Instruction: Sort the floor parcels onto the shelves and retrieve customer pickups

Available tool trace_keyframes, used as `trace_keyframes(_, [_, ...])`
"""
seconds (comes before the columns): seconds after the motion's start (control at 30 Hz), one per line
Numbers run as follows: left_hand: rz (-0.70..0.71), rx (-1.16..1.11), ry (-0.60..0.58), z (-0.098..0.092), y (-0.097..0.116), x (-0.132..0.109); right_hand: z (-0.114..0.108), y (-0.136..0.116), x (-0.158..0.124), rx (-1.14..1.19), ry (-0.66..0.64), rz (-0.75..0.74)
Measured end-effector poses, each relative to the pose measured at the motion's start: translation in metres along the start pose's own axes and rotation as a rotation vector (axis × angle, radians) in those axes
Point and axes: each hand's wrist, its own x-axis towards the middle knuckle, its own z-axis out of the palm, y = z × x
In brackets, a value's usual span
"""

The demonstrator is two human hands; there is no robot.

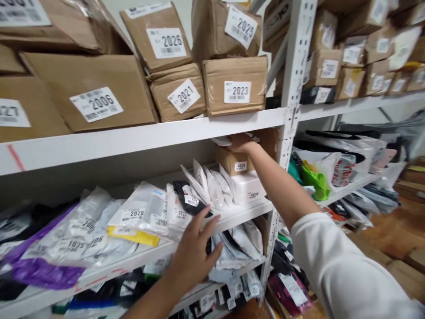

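Note:
My left hand (197, 250) is raised in front of the middle shelf's edge, fingers spread, holding nothing; its fingertips are near a black packet (189, 199). My right hand (241, 144) reaches in under the upper shelf, above a small brown box (234, 163) labelled 4038. White flat packets (222, 141) show beside and under that hand; its fingers are mostly hidden, so their grip cannot be made out. The brown box rests on a white box (249, 186). Several white packets (214, 188) stand upright just left of the boxes.
Numbered cardboard boxes (109, 93) fill the upper shelf (142, 137) above my hands. Plastic mailers (83, 230) lie along the middle shelf at left. A perforated white post (288, 119) stands right of my right hand. Another rack (352, 104) with boxes and bags is further right.

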Motion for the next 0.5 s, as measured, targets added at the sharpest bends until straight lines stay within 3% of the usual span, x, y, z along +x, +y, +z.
trace_keyframes(0.1, [0.076,0.018,0.097,0.006,-0.006,-0.029,0.014,-0.003,0.010,-0.057,0.034,0.039])
trace_keyframes(0.23, [0.040,0.077,0.344,-0.017,-0.033,-0.062,0.016,-0.009,0.001,-0.168,0.125,0.030])
trace_keyframes(0.3, [-0.020,0.185,0.465,-0.025,-0.048,-0.078,0.014,-0.012,-0.019,-0.172,0.184,0.006])
trace_keyframes(0.37, [-0.099,0.353,0.537,-0.022,-0.064,-0.091,0.014,-0.013,-0.047,-0.157,0.287,-0.049])
trace_keyframes(0.5, [-0.235,0.532,0.460,0.008,-0.094,-0.092,0.030,-0.010,-0.122,0.030,0.714,-0.313])
